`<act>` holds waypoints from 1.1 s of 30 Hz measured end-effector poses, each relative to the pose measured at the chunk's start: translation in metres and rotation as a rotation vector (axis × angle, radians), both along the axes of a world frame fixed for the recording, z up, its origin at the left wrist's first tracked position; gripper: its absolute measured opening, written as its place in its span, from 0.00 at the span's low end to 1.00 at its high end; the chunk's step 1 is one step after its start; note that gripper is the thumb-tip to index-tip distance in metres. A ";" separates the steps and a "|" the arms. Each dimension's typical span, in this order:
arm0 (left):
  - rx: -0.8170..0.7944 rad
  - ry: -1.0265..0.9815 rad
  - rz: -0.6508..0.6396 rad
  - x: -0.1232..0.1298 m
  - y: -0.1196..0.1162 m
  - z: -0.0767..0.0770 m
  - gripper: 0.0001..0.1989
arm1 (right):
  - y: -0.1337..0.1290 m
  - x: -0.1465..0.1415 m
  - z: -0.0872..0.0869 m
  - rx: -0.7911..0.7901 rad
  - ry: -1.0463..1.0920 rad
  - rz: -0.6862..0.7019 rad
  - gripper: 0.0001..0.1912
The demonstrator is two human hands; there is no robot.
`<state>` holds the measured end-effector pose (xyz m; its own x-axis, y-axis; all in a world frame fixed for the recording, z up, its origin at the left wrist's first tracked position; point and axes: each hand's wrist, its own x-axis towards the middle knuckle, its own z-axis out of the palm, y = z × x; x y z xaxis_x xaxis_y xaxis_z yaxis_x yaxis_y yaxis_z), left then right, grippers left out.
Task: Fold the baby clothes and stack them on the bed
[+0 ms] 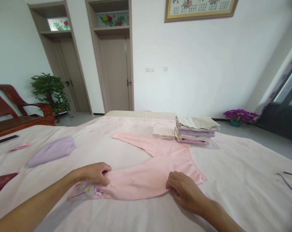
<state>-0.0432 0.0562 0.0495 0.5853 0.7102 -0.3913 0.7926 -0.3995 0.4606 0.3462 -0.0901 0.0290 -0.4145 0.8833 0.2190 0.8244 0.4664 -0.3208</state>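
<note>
A pair of pink pants [146,175] lies spread on the bed, legs toward the left and gathered waistband toward the right. Flowers and a small figure decorate the cuff of the nearer leg. My left hand [95,174] pinches the cloth of that leg just above the print, thumb and fingers closing on it. With curled fingers, my right hand [183,191] grips the near edge of the pants below the waistband. The farther leg reaches up and left, untouched by either hand.
A stack of folded clothes [196,129] stands behind the waistband, beside a folded striped cloth [163,131]. On the left lie a folded lavender garment [52,150], a small pink item [18,147], a dark flat device [4,140] and a red booklet [2,183]. Dark cord-like pieces [289,183] lie at right.
</note>
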 end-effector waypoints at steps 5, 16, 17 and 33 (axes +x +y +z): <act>-0.355 -0.344 0.080 -0.048 -0.004 0.011 0.20 | 0.002 0.001 -0.007 0.031 0.054 -0.007 0.15; -0.153 0.008 0.185 -0.099 -0.009 0.006 0.24 | -0.005 -0.016 -0.003 0.103 -0.050 0.056 0.06; 0.013 0.076 0.202 -0.097 -0.010 0.007 0.21 | -0.006 -0.017 -0.004 0.101 -0.065 0.072 0.06; 0.073 -0.073 -0.224 -0.011 -0.071 0.007 0.14 | 0.003 0.007 -0.013 -0.041 0.285 -0.263 0.18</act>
